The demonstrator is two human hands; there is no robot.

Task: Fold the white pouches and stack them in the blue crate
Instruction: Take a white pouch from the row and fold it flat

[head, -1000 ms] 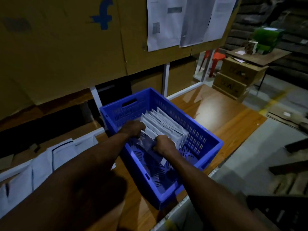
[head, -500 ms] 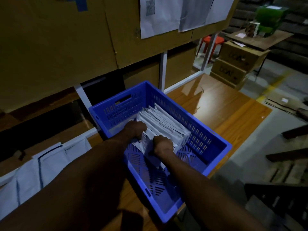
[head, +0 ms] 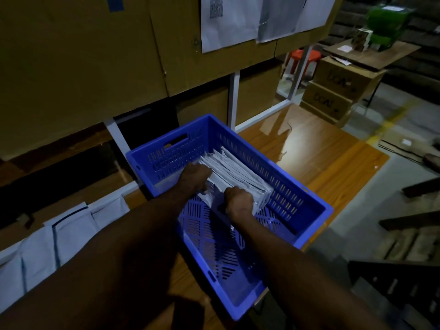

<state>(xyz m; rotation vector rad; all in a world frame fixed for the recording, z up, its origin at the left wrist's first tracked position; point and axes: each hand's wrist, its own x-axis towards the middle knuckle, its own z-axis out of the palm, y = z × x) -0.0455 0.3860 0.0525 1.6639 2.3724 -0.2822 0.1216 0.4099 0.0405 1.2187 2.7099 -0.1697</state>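
**Now: seating a folded pouch against the row in the crate**

Here both hands are inside the blue crate (head: 307, 206), which sits on the wooden desk (head: 328, 163) w/ its near end hanging past the desk edge. A row of folded white pouches (head: 238, 172) stands on edge, packed toward the far end and leaning back against the crate's far right wall. That lean is prob. why the hands bear on the near face of the row: w/o support the pouches would likely flop fwd onto the bare grid floor.

The left hand (head: 196, 175) curls over the top left corner of the nearest pouch (head: 214, 186); its grip looks closed round that corner, though the fingertips are hidden behind the pouch. The right hand (head: 239, 202) is fisted on the pouch's lower right part, knuckles up, grip pinching the pouch edge as far as can be judged; lighting is dim, so exact finger contact can't be confirmed. Holding two opposite corners keeps the pouch folded and square while it's tucked in.

Judgement: step in hand is the stacking, not folding. More remains: unfolded white pouches (head: 59, 234) lie in a line along the desk's left side, by the left forearm. Approx. half the crate floor is uncovered, so room is left.

Risk: letting go too quick may let the row tip fwd.
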